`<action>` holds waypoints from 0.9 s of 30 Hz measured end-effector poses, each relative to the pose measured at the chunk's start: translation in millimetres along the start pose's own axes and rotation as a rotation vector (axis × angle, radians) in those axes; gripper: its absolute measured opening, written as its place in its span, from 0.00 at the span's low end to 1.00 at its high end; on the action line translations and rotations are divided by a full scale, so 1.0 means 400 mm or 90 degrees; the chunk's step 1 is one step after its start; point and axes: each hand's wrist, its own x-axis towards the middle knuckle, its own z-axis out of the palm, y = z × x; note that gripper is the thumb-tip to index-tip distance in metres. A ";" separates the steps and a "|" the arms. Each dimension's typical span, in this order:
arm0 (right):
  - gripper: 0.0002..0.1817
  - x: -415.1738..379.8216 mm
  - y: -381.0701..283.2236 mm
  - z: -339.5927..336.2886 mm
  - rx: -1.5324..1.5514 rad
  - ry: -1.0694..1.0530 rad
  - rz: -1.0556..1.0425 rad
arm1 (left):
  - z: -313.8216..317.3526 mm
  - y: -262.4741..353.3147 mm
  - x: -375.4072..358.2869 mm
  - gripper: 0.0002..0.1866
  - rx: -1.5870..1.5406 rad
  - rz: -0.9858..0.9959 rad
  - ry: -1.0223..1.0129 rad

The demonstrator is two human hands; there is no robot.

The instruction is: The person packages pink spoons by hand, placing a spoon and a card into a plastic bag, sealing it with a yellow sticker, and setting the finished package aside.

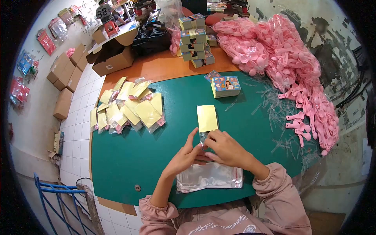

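Observation:
A clear plastic bag (203,136) with a pale yellow card (206,118) in it lies on the green table in front of me. My right hand (228,149) is closed, its fingertips pinching the bag's near end. Against the same end sits my left hand (185,157), index finger stretched up along the bag's left side and the other fingers curled at its edge. Whatever lies between the fingertips is partly hidden. Just below both hands is a stack of empty clear bags (211,179).
Filled bags with yellow cards (131,107) are heaped at left. A stack of printed cards (226,87) stands beyond the hands, with taller card bundles (194,41) behind. Pink plastic spoons (299,127) and clear strips (270,102) spread on the right. A cardboard box (113,58) sits at back left.

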 end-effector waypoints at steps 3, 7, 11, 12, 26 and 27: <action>0.12 0.002 -0.002 0.014 -0.032 0.024 -0.003 | 0.006 -0.006 0.006 0.30 -0.029 0.020 0.020; 0.11 0.003 -0.004 0.022 -0.055 0.038 -0.052 | -0.005 -0.040 0.037 0.28 -0.027 0.102 0.042; 0.09 -0.006 0.005 0.000 -0.016 0.000 -0.081 | -0.002 -0.037 0.045 0.25 -0.004 0.074 0.027; 0.09 -0.012 0.010 -0.016 -0.021 0.002 -0.081 | -0.004 -0.033 0.047 0.25 -0.003 0.078 0.023; 0.11 -0.257 0.408 -0.337 -0.148 0.402 0.431 | -0.022 -0.032 0.055 0.11 -0.052 0.039 -0.022; 0.17 -0.149 0.229 -0.292 -0.382 0.232 0.199 | -0.018 -0.033 0.055 0.11 -0.048 0.036 -0.027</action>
